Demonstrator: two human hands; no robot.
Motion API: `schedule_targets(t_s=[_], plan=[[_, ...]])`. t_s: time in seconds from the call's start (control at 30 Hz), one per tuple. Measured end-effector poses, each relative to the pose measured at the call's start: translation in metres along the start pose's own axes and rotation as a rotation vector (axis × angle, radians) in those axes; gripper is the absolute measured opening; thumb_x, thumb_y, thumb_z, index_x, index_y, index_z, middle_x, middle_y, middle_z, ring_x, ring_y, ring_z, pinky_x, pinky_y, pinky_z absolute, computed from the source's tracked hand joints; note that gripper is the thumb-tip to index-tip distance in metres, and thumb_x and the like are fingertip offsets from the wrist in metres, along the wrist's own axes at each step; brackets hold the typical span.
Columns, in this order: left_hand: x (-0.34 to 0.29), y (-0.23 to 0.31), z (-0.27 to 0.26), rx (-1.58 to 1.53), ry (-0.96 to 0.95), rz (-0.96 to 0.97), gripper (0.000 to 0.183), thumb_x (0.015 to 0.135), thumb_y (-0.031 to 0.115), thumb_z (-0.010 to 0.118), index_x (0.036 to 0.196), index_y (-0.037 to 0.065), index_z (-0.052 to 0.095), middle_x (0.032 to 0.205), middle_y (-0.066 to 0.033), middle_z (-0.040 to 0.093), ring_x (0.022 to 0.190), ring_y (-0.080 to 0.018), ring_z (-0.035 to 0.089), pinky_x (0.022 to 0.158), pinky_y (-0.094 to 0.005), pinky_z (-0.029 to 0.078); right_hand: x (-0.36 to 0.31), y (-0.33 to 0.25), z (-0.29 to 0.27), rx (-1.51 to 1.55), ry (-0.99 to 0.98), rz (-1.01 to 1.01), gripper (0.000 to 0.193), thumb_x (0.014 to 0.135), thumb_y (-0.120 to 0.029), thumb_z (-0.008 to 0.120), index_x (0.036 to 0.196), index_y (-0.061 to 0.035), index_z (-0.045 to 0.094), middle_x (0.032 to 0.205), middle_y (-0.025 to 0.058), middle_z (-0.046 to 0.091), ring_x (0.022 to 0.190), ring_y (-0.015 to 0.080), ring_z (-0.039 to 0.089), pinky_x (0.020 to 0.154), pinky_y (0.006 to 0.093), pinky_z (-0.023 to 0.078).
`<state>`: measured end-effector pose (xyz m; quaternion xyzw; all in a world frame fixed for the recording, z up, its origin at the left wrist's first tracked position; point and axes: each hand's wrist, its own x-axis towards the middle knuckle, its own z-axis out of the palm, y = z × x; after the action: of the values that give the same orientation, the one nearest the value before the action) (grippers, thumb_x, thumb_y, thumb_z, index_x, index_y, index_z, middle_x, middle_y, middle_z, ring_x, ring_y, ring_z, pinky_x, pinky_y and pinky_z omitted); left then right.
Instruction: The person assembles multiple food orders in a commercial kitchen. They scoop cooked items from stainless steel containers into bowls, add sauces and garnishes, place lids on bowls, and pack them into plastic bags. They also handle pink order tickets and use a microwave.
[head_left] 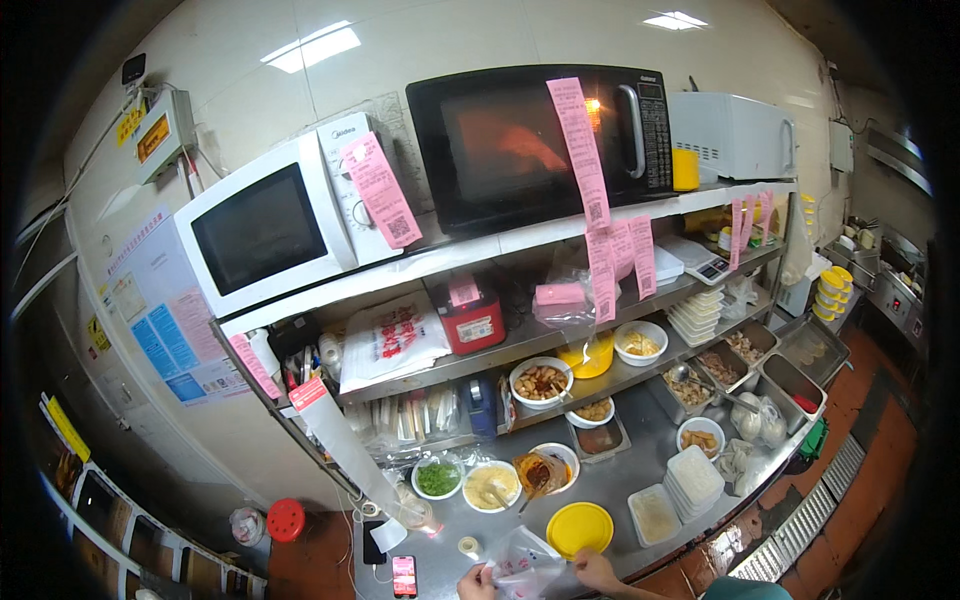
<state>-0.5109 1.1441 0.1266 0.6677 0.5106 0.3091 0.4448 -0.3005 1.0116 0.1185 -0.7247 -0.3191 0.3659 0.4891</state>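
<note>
At the bottom of the head view, a clear plastic bag [524,563] is spread between my hands over the steel counter. My left hand [476,583] pinches its left edge with closed fingers. My right hand [597,571] has its fingers closed at the bag's right edge, just below a round yellow lid [580,529]. Whether that hand touches the lid is hard to see. A small tape roll [468,546] stands beyond my left hand. Behind the bag are a bowl of pale yellow food [491,487] with a spoon, and a bowl with brown sauce [551,468].
A bowl of chopped greens [438,478] and two phones [404,577] lie to the left. Stacked white containers [692,482] and steel food pans [688,388] stand to the right. Above, shelves hold microwaves [540,135], with pink order slips [580,150] hanging down.
</note>
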Motion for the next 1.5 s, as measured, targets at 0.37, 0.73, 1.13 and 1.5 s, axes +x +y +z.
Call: schedule_targets(t_s=[0.37,0.73,1.13,1.5], plan=[[0.031,0.009,-0.005,0.138,0.133,0.222,0.032,0.098,0.024,0.055,0.103,-0.006,0.066,0.081,-0.0257,0.068,0.072,-0.0343,0.066,0.068,-0.0456,0.050,0.032,0.013,0.020,-0.841,-0.448,0.112,0.036,0.088,-0.018,0.056,0.120,-0.0050,0.065,0.110,0.0239,0.069,0.100,0.0373,0.069,0.087,0.0452,0.053],[0.025,0.007,0.048,0.270,-0.223,0.476,0.025,0.095,0.016,0.051,0.108,-0.002,0.062,0.094,-0.0306,0.066,0.089,-0.0491,0.063,0.079,-0.0509,0.051,0.063,0.005,0.063,0.672,-0.671,-0.023,0.022,0.087,-0.002,0.055,0.107,-0.0009,0.063,0.102,0.0091,0.067,0.094,0.0223,0.064,0.081,0.0363,0.051],[0.012,0.010,0.010,0.198,-0.012,0.727,0.016,0.083,0.017,0.059,0.078,0.005,0.069,0.065,-0.0162,0.065,0.062,-0.0416,0.062,0.078,-0.0473,0.051,0.037,-0.026,0.033,0.126,-1.022,0.098,0.036,0.090,-0.023,0.060,0.123,-0.0089,0.060,0.114,0.0139,0.068,0.103,0.0246,0.064,0.090,0.0388,0.049],[0.051,0.009,0.018,0.834,-0.364,0.959,0.028,0.082,0.013,0.059,0.107,0.008,0.070,0.139,-0.0148,0.052,0.132,-0.0343,0.046,0.113,-0.0543,0.033,0.072,0.008,-0.002,-0.936,-0.403,-0.405,0.087,0.069,-0.038,0.082,0.142,-0.0086,0.045,0.134,0.0233,0.056,0.124,0.0404,0.054,0.102,0.0496,0.046]])
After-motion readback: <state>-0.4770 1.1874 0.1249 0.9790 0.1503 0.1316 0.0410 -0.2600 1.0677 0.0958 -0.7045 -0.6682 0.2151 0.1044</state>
